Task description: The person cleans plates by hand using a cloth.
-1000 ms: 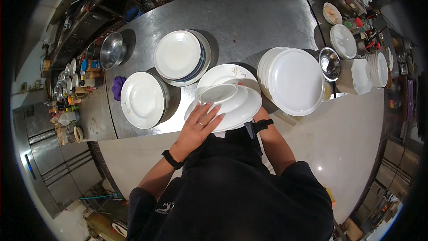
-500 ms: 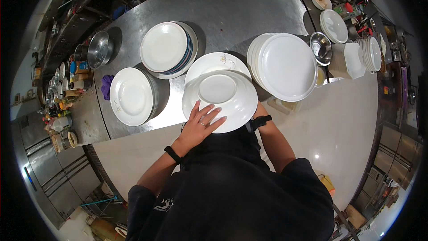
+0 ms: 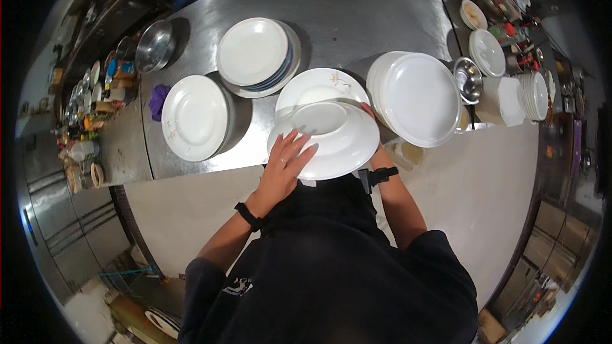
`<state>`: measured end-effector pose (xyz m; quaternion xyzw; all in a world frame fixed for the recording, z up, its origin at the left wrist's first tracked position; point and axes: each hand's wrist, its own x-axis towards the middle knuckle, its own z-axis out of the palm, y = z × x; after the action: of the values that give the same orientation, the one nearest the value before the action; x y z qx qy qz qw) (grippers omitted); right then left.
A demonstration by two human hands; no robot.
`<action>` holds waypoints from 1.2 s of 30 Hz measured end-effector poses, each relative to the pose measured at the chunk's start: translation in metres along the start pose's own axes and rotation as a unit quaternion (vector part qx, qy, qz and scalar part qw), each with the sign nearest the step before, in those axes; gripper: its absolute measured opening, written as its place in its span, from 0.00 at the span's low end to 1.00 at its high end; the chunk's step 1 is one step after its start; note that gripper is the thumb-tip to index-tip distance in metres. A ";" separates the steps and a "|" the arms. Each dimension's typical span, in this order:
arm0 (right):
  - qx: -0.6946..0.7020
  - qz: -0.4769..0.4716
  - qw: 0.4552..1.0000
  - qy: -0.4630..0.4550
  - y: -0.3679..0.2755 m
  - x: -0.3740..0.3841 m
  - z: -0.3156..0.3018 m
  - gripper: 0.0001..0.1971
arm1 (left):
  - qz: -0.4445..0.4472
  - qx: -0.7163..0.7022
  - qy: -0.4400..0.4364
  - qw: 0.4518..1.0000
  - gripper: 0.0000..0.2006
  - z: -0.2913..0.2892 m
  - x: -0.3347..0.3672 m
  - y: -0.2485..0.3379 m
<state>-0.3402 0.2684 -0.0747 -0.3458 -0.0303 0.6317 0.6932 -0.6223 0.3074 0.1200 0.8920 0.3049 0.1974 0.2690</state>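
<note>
A white plate (image 3: 347, 146) is tilted bottom up in front of me, its foot ring showing. My right hand (image 3: 382, 155) grips its right edge; fingertips show at the rim, and the plate hides the rest of the fingers. My left hand (image 3: 280, 164) lies on the plate's underside at the near left, fingers spread. Just behind is another white plate (image 3: 319, 83) with a small floral print, face up on the steel table and partly covered by the held one. To the right, close to my right hand, stands a stack of plain white plates (image 3: 424, 99).
Floral-edged plates (image 3: 194, 118) are stacked at the left, and a stack of rimmed plates (image 3: 252, 51) stands behind them. A purple cloth (image 3: 158, 102) and a steel bowl (image 3: 155, 48) are farther left. At right are a small steel bowl (image 3: 468, 79) and white bowls (image 3: 488, 53).
The held plate has tipped slightly, and fingertips of my right hand now show at its far right rim. My left hand's fingers have spread a little. The whole view has shifted somewhat.
</note>
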 end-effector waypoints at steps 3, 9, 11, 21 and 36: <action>-0.076 0.011 0.997 0.006 -0.017 0.027 -0.032 0.22 | -0.010 -0.028 0.031 0.999 0.36 -0.003 0.014 -0.003; -0.213 -0.091 0.971 0.065 -0.010 0.050 -0.003 0.17 | -0.072 -0.145 0.101 0.982 0.37 -0.016 0.026 -0.015; -0.511 -0.248 0.823 0.009 -0.023 0.046 0.023 0.17 | -0.097 -0.122 0.134 0.979 0.29 -0.023 0.026 -0.020; -0.781 -0.078 0.618 0.043 -0.101 0.005 0.090 0.21 | -0.319 -0.207 0.212 0.900 0.17 0.020 0.005 -0.075; -0.885 0.016 0.457 0.086 -0.077 0.030 0.086 0.24 | -0.396 -0.224 0.253 0.854 0.18 0.097 0.018 -0.124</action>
<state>-0.3094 0.3360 0.0183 -0.8263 -0.5081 0.2430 0.0028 -0.6136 0.3671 -0.0271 0.5303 0.6376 0.3562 0.4305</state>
